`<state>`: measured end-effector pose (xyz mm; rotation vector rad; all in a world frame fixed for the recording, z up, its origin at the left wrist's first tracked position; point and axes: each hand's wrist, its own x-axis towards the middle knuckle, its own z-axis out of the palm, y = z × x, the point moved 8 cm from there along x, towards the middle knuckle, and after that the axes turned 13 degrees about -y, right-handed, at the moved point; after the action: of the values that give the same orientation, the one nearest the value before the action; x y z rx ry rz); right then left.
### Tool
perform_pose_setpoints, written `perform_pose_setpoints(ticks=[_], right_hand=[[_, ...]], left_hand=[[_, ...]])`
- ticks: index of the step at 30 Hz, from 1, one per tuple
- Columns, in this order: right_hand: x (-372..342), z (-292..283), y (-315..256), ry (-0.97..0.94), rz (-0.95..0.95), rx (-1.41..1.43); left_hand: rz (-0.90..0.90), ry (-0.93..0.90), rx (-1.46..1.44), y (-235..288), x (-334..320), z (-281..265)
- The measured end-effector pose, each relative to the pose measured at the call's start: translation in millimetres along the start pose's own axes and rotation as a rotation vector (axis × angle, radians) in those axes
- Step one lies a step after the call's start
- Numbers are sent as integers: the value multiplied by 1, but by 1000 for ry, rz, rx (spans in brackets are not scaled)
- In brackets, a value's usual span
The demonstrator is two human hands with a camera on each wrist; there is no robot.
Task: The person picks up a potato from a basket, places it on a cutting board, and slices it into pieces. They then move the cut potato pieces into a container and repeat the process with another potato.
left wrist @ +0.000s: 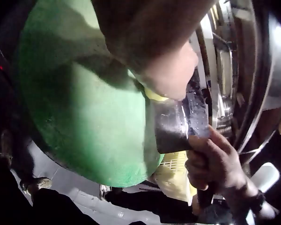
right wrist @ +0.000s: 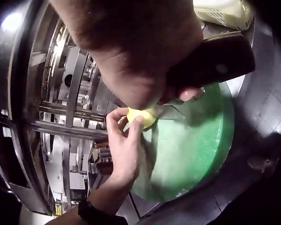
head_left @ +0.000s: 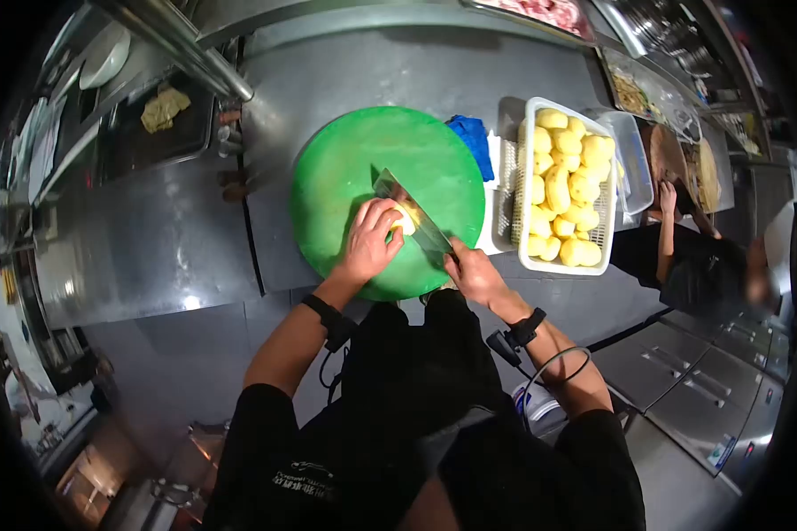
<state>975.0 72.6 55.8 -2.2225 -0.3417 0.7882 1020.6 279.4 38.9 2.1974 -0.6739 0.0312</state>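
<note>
On a round green cutting board (head_left: 341,164), my left hand (head_left: 369,241) holds a peeled yellow potato (head_left: 406,221) with bent fingers and thumb. The fingertips are right beside the blade of a cleaver (head_left: 427,228). My right hand (head_left: 476,276) grips the cleaver's dark handle (right wrist: 220,63), with the blade slanting across the board against the potato. In the left wrist view, the broad wet blade (left wrist: 171,126) stands close by the potato (left wrist: 154,95). The right wrist view shows the left thumb and fingers around the potato (right wrist: 143,119), partly covered by my right hand.
Right of the board stands a white plastic basket (head_left: 524,190) full of peeled potatoes (head_left: 558,188). A blue cloth (head_left: 472,143) lies at the board's edge, and a clear tub (head_left: 639,177) sits beyond the basket. Another person's hand (head_left: 669,199) is at the far right.
</note>
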Motion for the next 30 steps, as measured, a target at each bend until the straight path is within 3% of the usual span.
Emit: perform_pose_setpoints(ticks=[7,10,12,15,16,18,22,24,28,30], right_hand=[[1,7,13,17,50,60],[11,2,34,27,-55,72],[12,-12,32,5,-21,72],[7,-26,31,39,5,-6],[7,-27,38,67,16,-45],[-1,-33,37,95,5,-126],[-15,-40,12,-50,123,-403],[-22,-39,6,-4,69,-451],[-24,-27,8,-67,68,-479],[-28,-21,10,-62,31,-443]], left_hand=[[-74,-82,92,3,19,20],[-3,-83,146,10,22,24],[23,-96,171,16,23,29],[-22,-305,244,2,-3,42],[-30,-300,203,-4,-14,37],[-74,-194,222,-9,-24,16],[-156,33,201,-19,-41,-23],[-179,184,182,-7,-29,-48],[47,79,269,53,44,-57],[19,-204,199,43,66,-28]])
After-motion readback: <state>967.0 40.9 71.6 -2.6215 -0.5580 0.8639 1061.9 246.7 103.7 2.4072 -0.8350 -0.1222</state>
